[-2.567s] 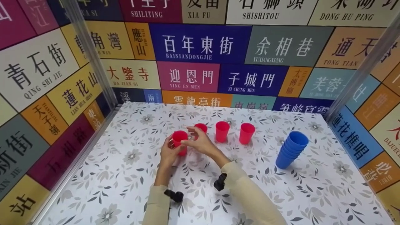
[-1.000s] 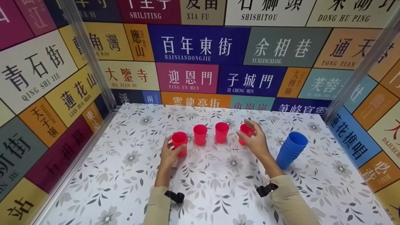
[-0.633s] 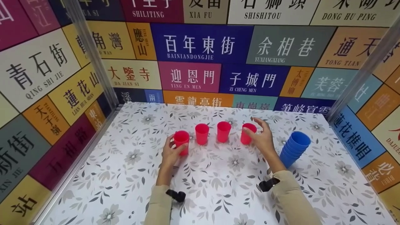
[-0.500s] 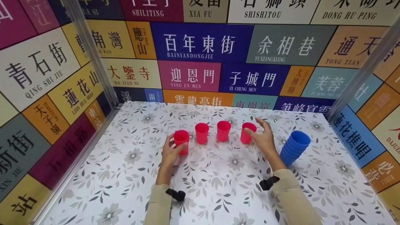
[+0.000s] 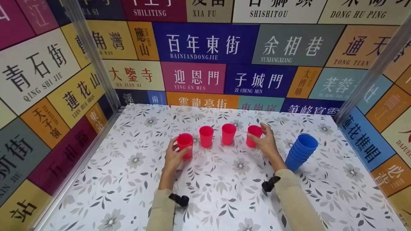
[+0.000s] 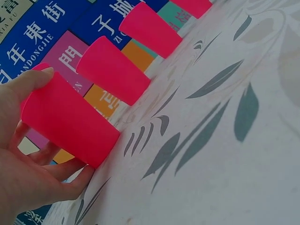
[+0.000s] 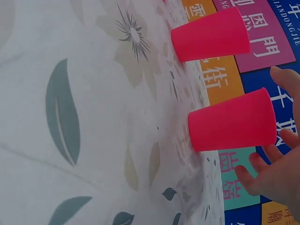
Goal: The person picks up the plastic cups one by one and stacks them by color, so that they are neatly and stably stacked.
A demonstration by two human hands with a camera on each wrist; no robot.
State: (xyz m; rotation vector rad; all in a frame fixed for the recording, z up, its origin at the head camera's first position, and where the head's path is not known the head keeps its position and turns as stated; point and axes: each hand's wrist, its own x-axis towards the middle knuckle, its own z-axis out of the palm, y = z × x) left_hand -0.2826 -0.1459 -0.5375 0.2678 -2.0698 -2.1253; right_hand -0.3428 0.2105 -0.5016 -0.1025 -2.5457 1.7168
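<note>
Several red plastic cups stand upright, mouths up, in a row across the table. My left hand [image 5: 174,155] holds the leftmost red cup [image 5: 185,141]; in the left wrist view its thumb lies against the side near the rim, with fingers round the back and base of that cup [image 6: 70,122]. At the row's other end, my right hand [image 5: 267,142] is round the rightmost red cup [image 5: 254,134]. In the right wrist view this right hand [image 7: 276,183] has thumb and fingers spread about the cup [image 7: 232,123], the thumb apart from it. Between them stand two more, a red cup [image 5: 206,137] and another red cup [image 5: 228,134].
A leaning-looking stack of nested blue cups [image 5: 300,152] stands to the right of my right forearm. The table [image 5: 221,199] has a white cloth printed with grey flowers and leaves. Sign-patterned walls [image 5: 205,45] enclose the back and both sides, with clear corner posts [image 5: 96,54].
My right hand has gone from beside the left cups across to the rightmost red cup, its fingers now nearer that cup. My left hand has stayed on the leftmost cup.
</note>
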